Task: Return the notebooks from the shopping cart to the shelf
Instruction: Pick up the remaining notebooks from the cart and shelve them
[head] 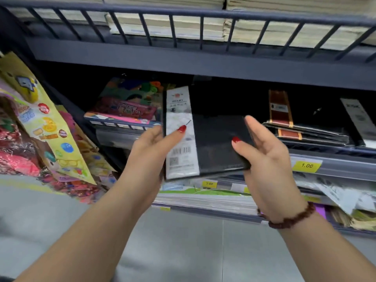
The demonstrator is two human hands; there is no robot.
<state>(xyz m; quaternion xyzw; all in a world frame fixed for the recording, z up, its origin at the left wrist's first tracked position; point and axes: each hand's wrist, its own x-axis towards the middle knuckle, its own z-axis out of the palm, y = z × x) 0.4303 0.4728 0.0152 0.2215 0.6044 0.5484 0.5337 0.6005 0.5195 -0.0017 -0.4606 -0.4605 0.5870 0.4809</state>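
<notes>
Both hands are up at the shelf [183,66], and the black notebook [215,143] sits between them, held just in front of the dark opening of the middle tier and tilted a little, its near edge lower. The left hand [150,147] grips the left edge, with the thumb laid across the white label band [180,123] above the barcode. The right hand [266,155] takes the right side: its thumb presses on the cover, the lower corner is tucked against the palm, and the fingers rise fairly straight along the edge. The frame is blurred there, so how far they wrap behind the notebook is hard to say. A beaded bracelet [291,219] circles the right wrist.

Inside the tier, a pile of colourful books [126,106] lies to the left of the notebook, and a stack of dark notebooks [309,133] with brown bands lies to the right. A yellow price tag [306,165] reading 1.00 sits on the rail below that stack. Above, behind a railing, are stacks of pale paper [183,27]. Bright sticker packs [40,119] hang at far left.
</notes>
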